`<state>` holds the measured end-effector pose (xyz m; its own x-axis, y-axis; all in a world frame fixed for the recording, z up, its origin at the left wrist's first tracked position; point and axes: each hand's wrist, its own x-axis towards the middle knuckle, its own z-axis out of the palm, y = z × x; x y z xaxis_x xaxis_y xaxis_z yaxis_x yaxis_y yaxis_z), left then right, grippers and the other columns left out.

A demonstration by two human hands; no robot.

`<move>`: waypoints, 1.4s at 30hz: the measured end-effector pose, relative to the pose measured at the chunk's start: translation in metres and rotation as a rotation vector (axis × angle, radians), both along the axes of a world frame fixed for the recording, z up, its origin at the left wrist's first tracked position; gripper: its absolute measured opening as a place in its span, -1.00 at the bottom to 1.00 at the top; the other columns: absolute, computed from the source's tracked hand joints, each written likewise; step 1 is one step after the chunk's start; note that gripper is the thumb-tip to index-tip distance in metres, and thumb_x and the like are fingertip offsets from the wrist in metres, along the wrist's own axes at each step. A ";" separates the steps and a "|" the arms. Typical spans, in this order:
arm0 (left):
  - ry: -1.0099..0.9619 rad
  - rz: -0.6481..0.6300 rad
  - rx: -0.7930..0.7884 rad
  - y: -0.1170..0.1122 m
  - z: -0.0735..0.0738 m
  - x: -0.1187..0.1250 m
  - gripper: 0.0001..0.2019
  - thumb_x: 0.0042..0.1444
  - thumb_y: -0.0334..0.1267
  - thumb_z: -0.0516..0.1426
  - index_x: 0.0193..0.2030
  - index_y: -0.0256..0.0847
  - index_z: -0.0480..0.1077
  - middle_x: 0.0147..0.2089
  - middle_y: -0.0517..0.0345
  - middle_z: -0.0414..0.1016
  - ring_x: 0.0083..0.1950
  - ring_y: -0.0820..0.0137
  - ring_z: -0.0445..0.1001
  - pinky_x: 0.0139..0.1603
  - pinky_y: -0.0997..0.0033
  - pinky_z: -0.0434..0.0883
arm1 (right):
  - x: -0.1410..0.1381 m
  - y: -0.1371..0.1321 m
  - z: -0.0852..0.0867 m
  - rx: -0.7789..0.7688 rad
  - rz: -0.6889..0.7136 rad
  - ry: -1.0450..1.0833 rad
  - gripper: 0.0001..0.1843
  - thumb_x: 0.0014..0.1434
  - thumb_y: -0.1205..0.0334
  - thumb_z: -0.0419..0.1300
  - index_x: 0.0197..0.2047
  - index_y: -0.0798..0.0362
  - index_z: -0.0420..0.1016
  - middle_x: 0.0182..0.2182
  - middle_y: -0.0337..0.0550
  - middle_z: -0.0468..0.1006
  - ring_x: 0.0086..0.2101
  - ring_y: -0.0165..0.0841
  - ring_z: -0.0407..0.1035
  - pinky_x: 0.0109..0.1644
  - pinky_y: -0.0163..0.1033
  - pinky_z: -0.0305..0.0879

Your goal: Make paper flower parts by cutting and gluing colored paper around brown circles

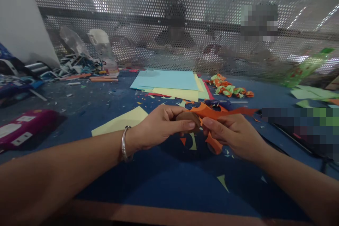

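My left hand (156, 127), a silver bangle at its wrist, is closed on a brown, round-edged piece (189, 117) that looks like paper in shade. My right hand (233, 134) pinches a ragged orange paper strip (227, 112) between thumb and fingers. The strip runs from beside the brown piece out past the right knuckles. Whether the two pieces are joined is hidden by my fingers. Below my hands lie a curled orange scrap (214, 144) and a thin pale green scrap (193, 142). A pale yellow sheet (119, 123) rests beside my left wrist.
Blue and yellow sheets (169, 79) are stacked ahead, near crumpled orange and green paper pieces (230, 89). A magenta case (29, 127) lies left; a white-lidded bottle (104, 51) stands behind it. A green bottle (307, 67) is far right. A perforated metal screen (148, 17) closes the back.
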<state>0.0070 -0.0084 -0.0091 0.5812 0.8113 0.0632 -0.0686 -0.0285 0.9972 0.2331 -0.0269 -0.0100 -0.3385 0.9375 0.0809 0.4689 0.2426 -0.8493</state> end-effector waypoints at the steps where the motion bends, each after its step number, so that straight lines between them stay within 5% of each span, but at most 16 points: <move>1: 0.008 -0.005 0.002 0.000 -0.001 0.000 -0.86 0.15 -0.28 0.31 -0.23 -0.33 0.58 -0.34 0.15 0.55 -0.35 0.53 0.41 -0.29 0.54 0.35 | 0.000 0.000 -0.001 -0.008 -0.003 -0.005 -0.34 0.21 -0.38 0.14 -0.51 0.08 0.51 -0.70 -0.40 0.01 -0.66 -0.53 -0.10 -0.62 -0.33 -0.15; 5: 0.009 -0.035 0.016 0.002 -0.003 -0.002 -0.86 0.16 -0.26 0.31 -0.21 -0.31 0.59 -0.30 0.16 0.57 -0.32 0.54 0.43 -0.26 0.55 0.34 | 0.002 0.002 -0.004 -0.039 -0.036 -0.048 -0.31 0.18 -0.45 0.11 -0.48 0.06 0.52 -0.69 -0.37 0.07 -0.65 -0.50 -0.05 -0.61 -0.33 -0.14; 15: 0.022 -0.063 0.027 0.005 -0.001 -0.004 -0.84 0.16 -0.24 0.31 -0.30 -0.32 0.56 -0.41 0.24 0.44 -0.38 0.56 0.32 -0.31 0.55 0.26 | 0.000 0.002 -0.001 0.013 -0.003 -0.058 -0.38 0.24 -0.39 0.09 -0.46 0.00 0.52 -0.56 -0.19 0.42 -0.48 -0.36 0.32 -0.39 -0.26 0.26; 24: 0.063 -0.085 0.000 0.008 -0.001 -0.005 -0.87 0.15 -0.27 0.31 -0.26 -0.30 0.58 -0.39 0.22 0.48 -0.39 0.56 0.34 -0.34 0.56 0.29 | -0.002 0.003 -0.004 -0.149 -0.072 -0.013 -0.29 0.09 -0.51 0.15 -0.51 0.05 0.50 -0.68 -0.34 0.17 -0.64 -0.52 0.01 -0.60 -0.33 -0.06; 31: 0.082 0.002 0.024 0.008 -0.002 -0.003 -0.84 0.13 -0.24 0.32 -0.31 -0.30 0.53 -0.44 0.29 0.41 -0.41 0.57 0.28 -0.34 0.56 0.25 | -0.009 0.009 -0.001 -0.334 -0.073 0.345 -0.36 0.04 -0.39 0.32 -0.47 0.11 0.46 -0.71 -0.47 0.03 -0.68 -0.60 -0.17 -0.66 -0.40 -0.31; 36: 0.094 0.096 0.053 0.007 0.001 -0.001 -0.81 0.11 -0.23 0.32 -0.26 -0.31 0.47 -0.38 0.27 0.43 -0.38 0.56 0.30 -0.33 0.53 0.23 | -0.008 0.012 -0.001 -0.397 -0.105 0.455 -0.39 0.07 -0.37 0.32 -0.40 0.09 0.47 -0.70 -0.48 0.06 -0.70 -0.62 -0.18 -0.68 -0.41 -0.33; 42: 0.094 0.101 0.117 0.004 -0.002 0.001 -0.70 0.04 -0.15 0.37 -0.27 -0.27 0.39 -0.44 0.31 0.38 -0.42 0.55 0.26 -0.39 0.53 0.20 | -0.010 0.007 -0.002 -0.247 -0.023 0.334 -0.55 0.07 -0.16 0.41 -0.33 0.08 0.49 -0.62 -0.44 0.17 -0.65 -0.60 -0.10 -0.62 -0.40 -0.19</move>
